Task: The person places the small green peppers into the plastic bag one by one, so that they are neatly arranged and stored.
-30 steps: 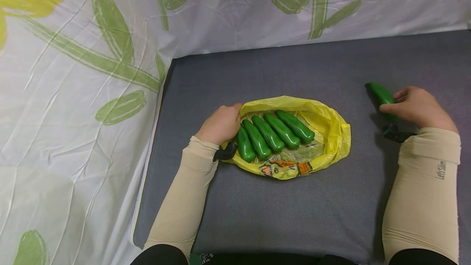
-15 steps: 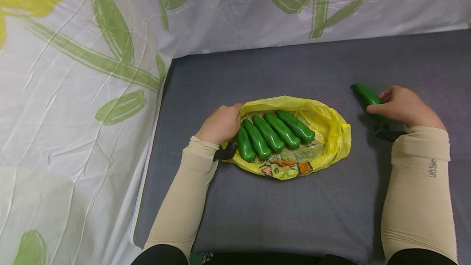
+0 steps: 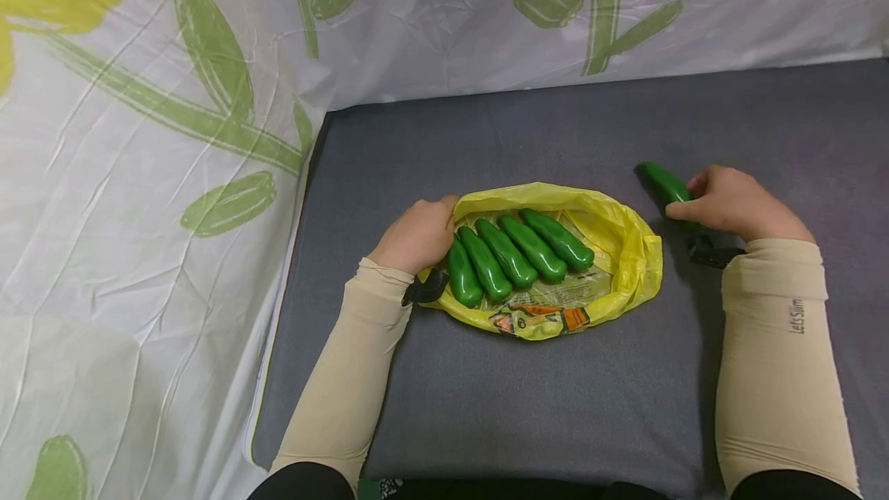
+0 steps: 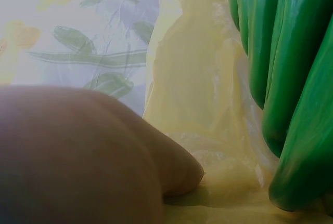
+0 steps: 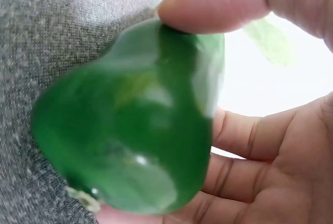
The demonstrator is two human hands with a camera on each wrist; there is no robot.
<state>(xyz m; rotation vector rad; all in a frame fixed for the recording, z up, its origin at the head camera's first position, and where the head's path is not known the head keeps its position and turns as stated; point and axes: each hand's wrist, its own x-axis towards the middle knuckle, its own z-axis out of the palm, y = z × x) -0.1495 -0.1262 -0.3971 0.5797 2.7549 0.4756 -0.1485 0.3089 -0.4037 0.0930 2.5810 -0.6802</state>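
Observation:
A yellow plastic bag [image 3: 642,261] lies on the table with its mouth spread wide. Several glossy green peppers [image 3: 512,255] lie side by side inside it. My left hand [image 3: 415,236] grips the bag's left rim; the left wrist view shows the yellow film [image 4: 192,78] by that hand, with peppers [image 4: 296,73] at the right. To the right of the bag, my right hand [image 3: 739,205] holds another green pepper [image 3: 658,180] between thumb and fingers, its tip pointing up and left. Close up in the right wrist view, the pepper's blunt end [image 5: 135,130] faces the camera.
The dark grey table [image 3: 542,407] extends around the bag. Behind it and along its left side hangs a white curtain [image 3: 430,29] with green leaf prints. A black camera mount [image 3: 711,251] sits at the right wrist, another [image 3: 427,286] at the left.
My right hand has moved left with the pepper, closer to the bag. The left hand, the bag and the peppers in it have stayed in place.

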